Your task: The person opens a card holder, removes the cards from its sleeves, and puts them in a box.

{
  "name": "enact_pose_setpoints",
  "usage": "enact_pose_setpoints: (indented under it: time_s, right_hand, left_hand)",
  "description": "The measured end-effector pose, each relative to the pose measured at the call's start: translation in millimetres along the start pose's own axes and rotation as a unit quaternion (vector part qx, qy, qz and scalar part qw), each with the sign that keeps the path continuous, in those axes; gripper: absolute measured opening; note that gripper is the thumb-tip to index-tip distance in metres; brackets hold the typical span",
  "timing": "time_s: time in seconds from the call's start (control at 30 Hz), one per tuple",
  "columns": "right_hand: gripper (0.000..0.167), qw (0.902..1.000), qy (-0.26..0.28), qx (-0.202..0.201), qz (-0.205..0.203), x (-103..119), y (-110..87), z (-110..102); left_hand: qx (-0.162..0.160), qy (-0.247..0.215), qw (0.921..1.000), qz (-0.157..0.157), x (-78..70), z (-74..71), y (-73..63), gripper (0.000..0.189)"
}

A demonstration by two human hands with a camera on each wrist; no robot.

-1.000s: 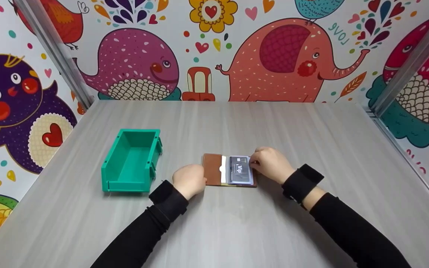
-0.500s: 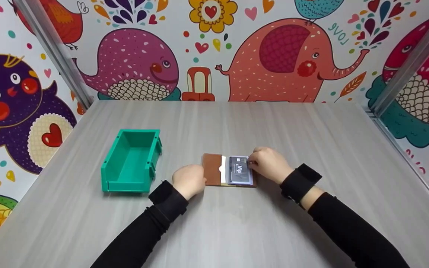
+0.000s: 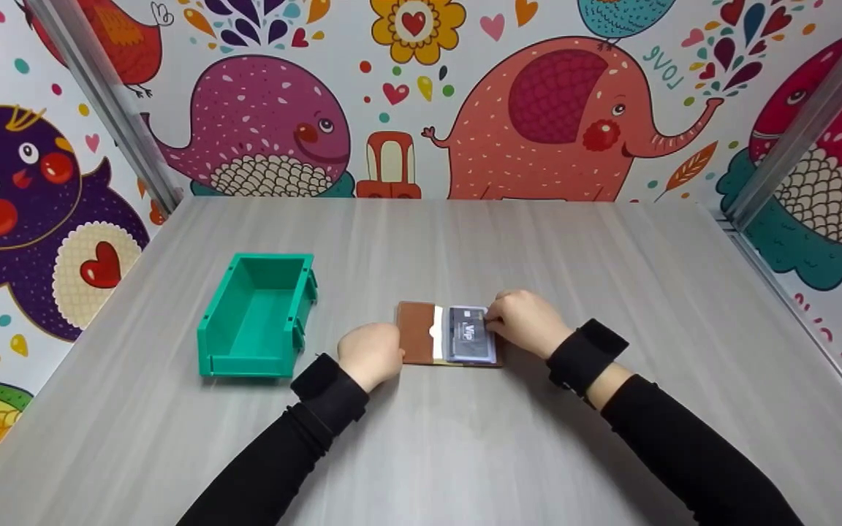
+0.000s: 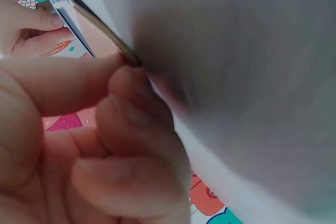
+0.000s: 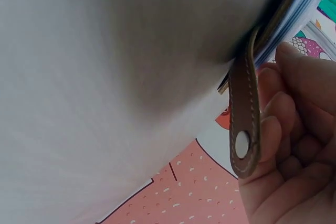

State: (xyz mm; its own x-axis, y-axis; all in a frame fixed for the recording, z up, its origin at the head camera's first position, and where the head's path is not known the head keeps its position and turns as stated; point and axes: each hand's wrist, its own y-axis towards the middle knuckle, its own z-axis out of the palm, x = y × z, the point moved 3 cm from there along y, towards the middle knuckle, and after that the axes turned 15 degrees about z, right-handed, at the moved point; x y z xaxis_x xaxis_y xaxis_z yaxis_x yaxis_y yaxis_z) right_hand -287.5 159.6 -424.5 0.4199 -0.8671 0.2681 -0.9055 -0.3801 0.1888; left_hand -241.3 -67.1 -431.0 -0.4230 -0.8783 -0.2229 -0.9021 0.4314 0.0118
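Note:
A brown leather card holder [image 3: 415,334] lies open on the table, with a white inner flap and a stack of clear plastic sleeves. A dark card [image 3: 468,334] printed "Vip" shows in the top sleeve. My left hand [image 3: 370,356] pinches the holder's left cover at its lower edge, thumb against finger in the left wrist view. At the opposite side, my right hand [image 3: 529,321] pinches the right edge of the clear sleeves [image 5: 302,17]. Beside its curled fingers a brown strap [image 5: 244,98] with a round metal snap sticks out from the holder.
To the left of the holder stands a green plastic bin [image 3: 256,321], with no contents visible. The pale wood-grain table [image 3: 421,453] ends at walls printed with cartoon animals. Metal posts [image 3: 103,102] rise at the back corners.
My right hand has shifted very slightly left along with the sleeve edge. The left hand and the holder stay nearly where they were.

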Motion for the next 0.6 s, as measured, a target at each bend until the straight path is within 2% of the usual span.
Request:
enact_pose_setpoints:
  time_s: [0.37,0.6]
  right_hand:
    - [0.007,0.9999,-0.005,0.007,0.010,1.3,0.3,0.5]
    - [0.007,1.0000,-0.002,0.004,0.008,1.5,0.3,0.4]
  left_hand:
    - [0.003,0.002,1.0000,0.002,0.2,-4.1,0.0,0.016]
    - [-0.042,0.013,0.9990,0.002,-4.4,-11.4,4.8,0.015]
